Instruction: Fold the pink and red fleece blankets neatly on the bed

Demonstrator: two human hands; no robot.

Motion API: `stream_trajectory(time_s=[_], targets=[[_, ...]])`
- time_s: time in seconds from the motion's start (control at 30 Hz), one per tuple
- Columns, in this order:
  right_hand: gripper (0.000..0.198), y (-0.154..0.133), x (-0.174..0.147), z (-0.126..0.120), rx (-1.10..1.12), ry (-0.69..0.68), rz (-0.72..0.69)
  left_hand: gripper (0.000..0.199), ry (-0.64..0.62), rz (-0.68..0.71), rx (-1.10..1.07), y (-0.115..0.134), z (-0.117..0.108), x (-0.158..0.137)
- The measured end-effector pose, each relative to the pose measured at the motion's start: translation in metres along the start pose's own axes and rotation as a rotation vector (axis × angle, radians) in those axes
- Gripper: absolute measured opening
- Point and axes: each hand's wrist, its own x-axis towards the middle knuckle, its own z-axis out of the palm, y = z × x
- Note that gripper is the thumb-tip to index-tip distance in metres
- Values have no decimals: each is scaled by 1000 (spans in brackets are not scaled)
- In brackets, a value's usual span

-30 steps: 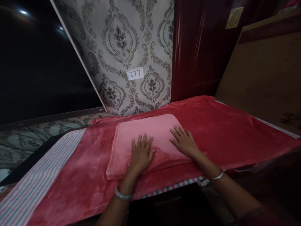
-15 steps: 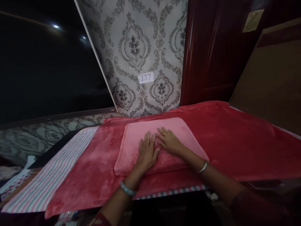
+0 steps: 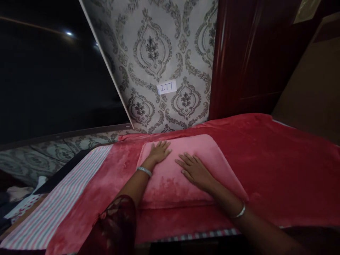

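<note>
A: What lies beneath the two palms?

B: A pink plush pad [image 3: 170, 177], flat upon a red blanket [image 3: 278, 173]. Whether it is a cushion or a folded cloth cannot be told.

A: And the hands?

B: The left hand [image 3: 159, 151] lies palm down toward the pad's far left corner, fingers spread, grasping nothing. The right hand [image 3: 195, 171] rests near the pad's middle, equally unclenched, its fingers pointing toward the left. The two are apart.

A: Why flat palms?

B: Probably because the pile is soft and broad: a level palm spreads its weight without pinching. Darker, ruffled nap marks the pad's near side, likely a sign of fibres lying another way.

A: Why is the pad set there?

B: The blanket runs out on either side of the pad, apparently giving it a soft bed within reach of both arms. Left of the pad, striped cloth [image 3: 66, 198] shows.

A: The backdrop?

B: Beyond the pad, a card [image 3: 166, 87] reading 277 is on the patterned wall [image 3: 152, 106], high enough to be seen over it. Beyond and left, a dark screen [image 3: 53, 78].
</note>
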Motion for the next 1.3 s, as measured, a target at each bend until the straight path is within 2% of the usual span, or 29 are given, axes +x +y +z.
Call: stream_trajectory(time_s=[0.1,0.17,0.3,0.4,0.53,0.6,0.73,0.83,0.9,1.03,1.13,1.23,1.3], targets=[[51,-1,0,-3,16,0,4,64,47,-202,-40,-29,2,8],[51,-2,-1,-6,26,-19,12,65,76,-288,-55,-43,6,8],[51,-3,-1,-10,45,-35,18,65,86,-349,-69,-59,10,6],[51,-3,-1,-10,49,-30,23,63,64,-353,-64,-59,2,5],[51,-3,0,-11,49,-35,27,66,89,-398,-25,-38,-14,-7],[52,-2,1,-12,57,-42,32,66,144,-336,7,-17,-13,-22],[52,-1,1,-10,89,-39,27,62,199,-92,78,30,13,-61],[53,0,1,-11,99,-46,28,59,230,-36,134,50,37,-81],[54,1,3,-16,92,-83,38,58,265,-41,155,54,45,-85],[54,-3,22,-36,51,-182,30,59,283,-36,149,51,47,-82],[49,-3,45,-44,8,-153,19,62,294,-23,137,47,47,-81],[53,18,61,-41,-37,-145,51,65,292,-16,125,46,48,-82],[55,45,61,-37,-86,-122,179,66,278,-16,113,46,48,-83]])
